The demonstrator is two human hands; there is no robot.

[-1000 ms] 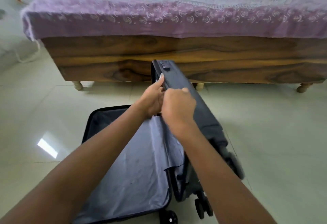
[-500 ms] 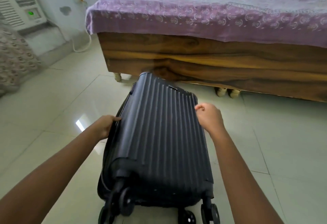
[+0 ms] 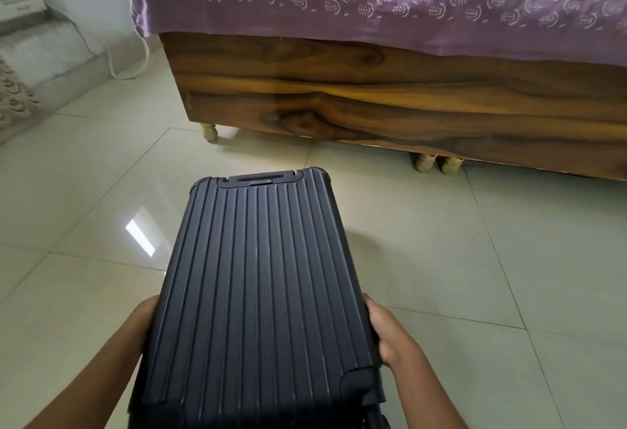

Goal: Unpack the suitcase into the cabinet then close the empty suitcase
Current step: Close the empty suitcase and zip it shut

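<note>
Both our hands clasp the closed dark ribbed suitcase by its near sides, left hand and right hand pressed against it, as it lies on the tiled floor before the wooden bed.

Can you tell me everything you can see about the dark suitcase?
The suitcase is dark grey-blue, with a hard-looking shell ribbed from end to end. It looks closed, ribbed side up, its near end leaving the picture. A recessed handle sits at its far end, pointing toward the wooden bed. The left hand grips its left edge and the right hand its right edge. Pale floor tiles lie around it.
</note>
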